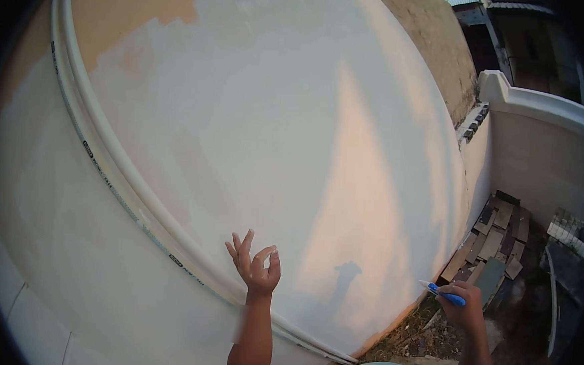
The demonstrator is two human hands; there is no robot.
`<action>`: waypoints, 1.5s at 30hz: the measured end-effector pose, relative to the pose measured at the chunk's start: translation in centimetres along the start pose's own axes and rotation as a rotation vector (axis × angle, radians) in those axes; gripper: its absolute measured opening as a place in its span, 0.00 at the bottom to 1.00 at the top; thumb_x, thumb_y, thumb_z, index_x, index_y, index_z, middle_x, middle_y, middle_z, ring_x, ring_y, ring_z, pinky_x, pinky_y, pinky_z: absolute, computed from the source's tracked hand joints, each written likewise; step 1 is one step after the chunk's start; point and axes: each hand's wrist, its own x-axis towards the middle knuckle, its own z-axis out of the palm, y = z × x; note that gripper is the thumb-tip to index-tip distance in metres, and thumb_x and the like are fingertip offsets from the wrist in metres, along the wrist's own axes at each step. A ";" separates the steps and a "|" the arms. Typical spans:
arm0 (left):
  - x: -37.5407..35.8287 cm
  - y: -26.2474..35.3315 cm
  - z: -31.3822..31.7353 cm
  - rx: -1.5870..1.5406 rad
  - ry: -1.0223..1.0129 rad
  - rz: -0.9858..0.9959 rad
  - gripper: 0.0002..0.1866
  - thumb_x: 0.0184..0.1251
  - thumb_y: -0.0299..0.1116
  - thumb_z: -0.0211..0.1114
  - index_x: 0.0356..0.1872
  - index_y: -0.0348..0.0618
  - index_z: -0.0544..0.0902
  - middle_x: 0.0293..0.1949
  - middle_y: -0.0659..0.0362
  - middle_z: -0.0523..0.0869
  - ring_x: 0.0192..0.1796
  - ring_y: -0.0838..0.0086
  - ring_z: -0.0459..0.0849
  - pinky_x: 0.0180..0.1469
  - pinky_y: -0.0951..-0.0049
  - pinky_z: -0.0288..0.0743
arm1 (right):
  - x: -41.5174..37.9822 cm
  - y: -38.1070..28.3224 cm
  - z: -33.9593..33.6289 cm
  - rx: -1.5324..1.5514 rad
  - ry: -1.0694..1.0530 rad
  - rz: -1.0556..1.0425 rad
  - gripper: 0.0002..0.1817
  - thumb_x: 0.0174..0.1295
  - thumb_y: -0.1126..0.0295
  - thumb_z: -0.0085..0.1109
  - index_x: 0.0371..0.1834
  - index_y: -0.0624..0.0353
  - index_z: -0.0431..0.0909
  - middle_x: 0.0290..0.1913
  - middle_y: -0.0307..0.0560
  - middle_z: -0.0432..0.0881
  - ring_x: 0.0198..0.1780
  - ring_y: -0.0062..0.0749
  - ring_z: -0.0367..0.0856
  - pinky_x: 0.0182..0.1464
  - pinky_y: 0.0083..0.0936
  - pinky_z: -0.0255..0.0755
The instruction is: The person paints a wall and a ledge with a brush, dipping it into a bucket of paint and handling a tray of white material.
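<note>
My left hand [255, 267] is raised in front of the pale wall [242, 126], palm side up. Its fingers are spread, with the forefinger bent so that its tip comes close to the thumb. Nothing shows in that hand. At the lower right, my right hand [461, 306] is closed round a blue-handled tool [451, 297] with a narrow whitish tip pointing left towards the wall; its exact kind is too small to make out. A patchy whitish coat covers much of the wall, with orange-tan paint at the upper left.
Pale pipes [141, 187] run diagonally along the wall beside my left forearm. Stacked flat boards or tiles [496, 238] lie on the ground at the right, near a low boundary wall [541, 151]. Rubble and soil [430, 335] border the wall's base.
</note>
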 end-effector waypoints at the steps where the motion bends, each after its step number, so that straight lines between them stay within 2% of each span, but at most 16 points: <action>1: -1.5 1.5 -0.4 -0.039 -0.038 -0.028 0.07 0.63 0.36 0.66 0.28 0.48 0.80 0.61 0.48 0.77 0.73 0.39 0.62 0.76 0.37 0.40 | -0.5 0.3 -0.3 0.042 0.006 0.029 0.10 0.45 0.77 0.73 0.34 0.58 0.87 0.31 0.48 0.85 0.31 0.41 0.85 0.33 0.31 0.77; 4: -5.7 4.5 -2.7 -0.069 -0.185 -0.076 0.12 0.62 0.35 0.65 0.21 0.46 0.77 0.56 0.53 0.82 0.70 0.41 0.67 0.74 0.37 0.48 | -2.7 2.3 -1.7 0.103 -0.004 0.113 0.10 0.46 0.76 0.73 0.34 0.57 0.87 0.31 0.48 0.85 0.31 0.42 0.85 0.33 0.32 0.77; 8: -10.2 4.9 -7.1 -0.028 -0.194 -0.244 0.16 0.66 0.34 0.61 0.18 0.43 0.72 0.41 0.55 0.88 0.57 0.49 0.79 0.63 0.44 0.66 | -4.5 4.3 -3.4 -0.037 -0.052 0.194 0.10 0.46 0.76 0.73 0.34 0.56 0.88 0.30 0.48 0.84 0.32 0.43 0.85 0.35 0.32 0.77; 11: -12.6 4.8 -10.4 0.060 -0.148 -0.417 0.15 0.66 0.33 0.59 0.19 0.42 0.72 0.39 0.54 0.88 0.51 0.50 0.80 0.60 0.49 0.68 | -5.1 5.2 -4.2 -0.066 -0.049 0.215 0.10 0.45 0.75 0.73 0.34 0.56 0.88 0.30 0.48 0.84 0.32 0.44 0.85 0.35 0.33 0.77; 14: -13.6 5.1 -12.3 0.130 -0.161 -0.490 0.11 0.66 0.32 0.59 0.23 0.42 0.74 0.39 0.55 0.88 0.50 0.51 0.80 0.59 0.52 0.70 | -5.0 5.6 -4.4 -0.040 -0.051 0.216 0.10 0.45 0.75 0.74 0.33 0.57 0.88 0.31 0.49 0.85 0.33 0.44 0.85 0.36 0.33 0.78; 18: -13.1 6.6 -12.4 0.186 -0.176 -0.406 0.05 0.63 0.30 0.62 0.27 0.43 0.77 0.38 0.56 0.87 0.49 0.54 0.81 0.57 0.55 0.71 | -4.7 5.1 -3.6 -0.024 -0.039 0.158 0.10 0.44 0.77 0.74 0.33 0.58 0.87 0.32 0.50 0.85 0.33 0.45 0.86 0.35 0.32 0.78; 20: -12.0 7.6 -12.5 0.184 -0.322 -0.270 0.03 0.60 0.28 0.64 0.29 0.45 0.79 0.39 0.56 0.87 0.49 0.57 0.82 0.55 0.56 0.70 | -4.8 4.9 -3.1 -0.010 -0.057 0.135 0.11 0.44 0.77 0.73 0.33 0.58 0.87 0.32 0.50 0.85 0.33 0.45 0.86 0.35 0.32 0.78; 21: -11.7 7.7 -12.3 0.175 -0.287 -0.196 0.05 0.58 0.29 0.69 0.28 0.45 0.80 0.34 0.58 0.88 0.39 0.63 0.85 0.47 0.60 0.74 | -4.9 4.8 -3.0 -0.008 -0.081 0.140 0.11 0.44 0.77 0.73 0.33 0.58 0.87 0.31 0.50 0.85 0.33 0.45 0.86 0.35 0.32 0.78; 22: -12.5 7.7 -12.7 0.192 -0.276 -0.211 0.05 0.58 0.29 0.69 0.28 0.45 0.80 0.34 0.58 0.88 0.39 0.63 0.85 0.47 0.60 0.74 | -4.7 4.7 -2.9 -0.008 -0.102 0.140 0.11 0.44 0.77 0.74 0.33 0.58 0.87 0.31 0.50 0.85 0.32 0.45 0.85 0.35 0.31 0.78; 24: -14.6 7.7 -13.4 0.093 -0.363 -0.426 0.07 0.57 0.31 0.72 0.25 0.45 0.81 0.24 0.59 0.86 0.25 0.66 0.83 0.33 0.66 0.75 | -4.9 4.9 -2.6 0.006 -0.113 0.104 0.11 0.43 0.78 0.73 0.33 0.59 0.87 0.31 0.51 0.85 0.32 0.45 0.85 0.34 0.32 0.77; 25: -14.6 8.1 -13.8 0.108 -0.347 -0.439 0.07 0.57 0.31 0.72 0.25 0.45 0.81 0.24 0.59 0.86 0.25 0.66 0.83 0.33 0.66 0.75 | -5.1 5.3 -2.3 0.025 -0.108 0.107 0.11 0.43 0.78 0.73 0.33 0.59 0.86 0.30 0.51 0.85 0.31 0.45 0.85 0.34 0.32 0.77; 27: -14.7 8.8 -14.9 0.108 -0.289 -0.543 0.10 0.54 0.34 0.75 0.22 0.45 0.81 0.15 0.60 0.80 0.15 0.66 0.77 0.21 0.69 0.70 | -5.0 5.0 -2.0 0.044 -0.122 0.151 0.12 0.41 0.79 0.73 0.32 0.59 0.86 0.30 0.52 0.85 0.31 0.45 0.85 0.35 0.33 0.76; 32: -16.9 8.9 -19.6 0.212 -0.324 -0.668 0.12 0.50 0.36 0.76 0.19 0.45 0.80 0.12 0.59 0.75 0.14 0.64 0.75 0.20 0.68 0.67 | -4.2 5.0 0.3 0.059 -0.223 0.069 0.11 0.42 0.77 0.73 0.33 0.58 0.86 0.30 0.51 0.85 0.31 0.45 0.85 0.34 0.33 0.78; 38: -19.1 10.2 -26.4 0.380 -0.292 -0.636 0.13 0.49 0.40 0.72 0.17 0.48 0.78 0.12 0.59 0.74 0.15 0.62 0.73 0.21 0.64 0.65 | -1.9 2.7 6.0 0.189 -0.409 -0.161 0.10 0.45 0.73 0.74 0.33 0.55 0.87 0.31 0.49 0.85 0.32 0.44 0.86 0.34 0.32 0.79; 40: -20.7 10.2 -29.0 0.516 -0.252 -0.552 0.16 0.53 0.45 0.69 0.16 0.48 0.76 0.13 0.59 0.75 0.17 0.60 0.74 0.23 0.62 0.65 | -1.3 -0.2 7.7 0.157 -0.467 -0.234 0.09 0.47 0.71 0.74 0.33 0.54 0.87 0.31 0.49 0.86 0.33 0.44 0.87 0.35 0.32 0.79; 45: -24.4 12.1 -38.3 0.746 -0.079 -0.608 0.23 0.61 0.53 0.63 0.15 0.48 0.73 0.13 0.58 0.74 0.17 0.59 0.73 0.23 0.61 0.64 | -3.2 -8.7 13.2 0.267 -0.762 -0.366 0.09 0.51 0.70 0.74 0.35 0.56 0.87 0.33 0.48 0.87 0.34 0.40 0.88 0.36 0.31 0.80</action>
